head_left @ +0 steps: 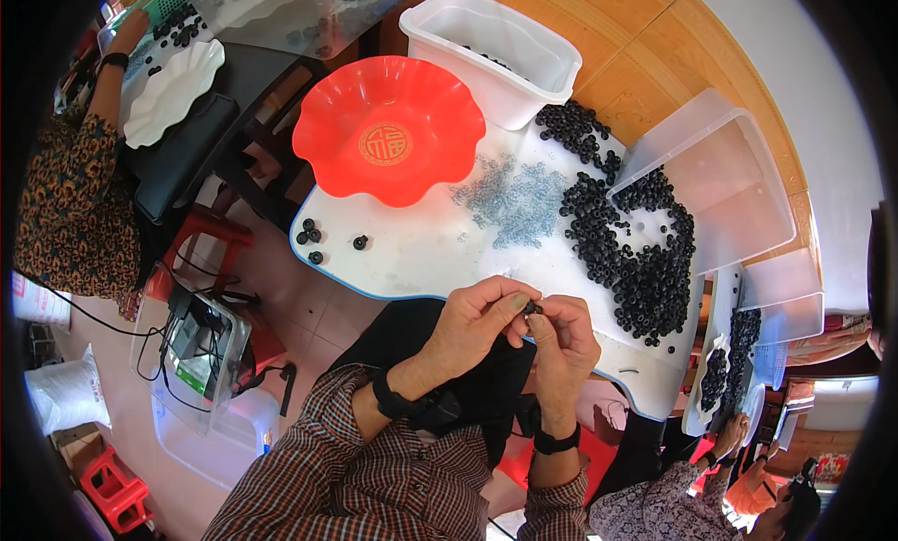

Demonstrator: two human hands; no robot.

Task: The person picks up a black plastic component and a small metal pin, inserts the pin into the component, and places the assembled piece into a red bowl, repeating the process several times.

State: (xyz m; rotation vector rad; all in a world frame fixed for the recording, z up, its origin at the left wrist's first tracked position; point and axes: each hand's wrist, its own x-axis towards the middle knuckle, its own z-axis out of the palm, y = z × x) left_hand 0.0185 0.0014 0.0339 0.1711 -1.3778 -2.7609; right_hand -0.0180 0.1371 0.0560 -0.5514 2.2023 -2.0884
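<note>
Pinching 1 small black ring [531,307] between both hands, left hand [477,321] and right hand [561,340] should stay close, just below the black ring pile [636,260], fingertips steady.

Your pinch sits at the table's [421,260] near edge. Beyond it to the left stands the scalloped dish [388,129]; the ring pile [636,260] lies right, the tub [491,55] behind.

The wavy bowl [388,129] is bright red with a gold mark in the middle. The little rings [636,260] are black, the tub [491,55] is white, and the sleeves [374,476] are brown checked.
</note>
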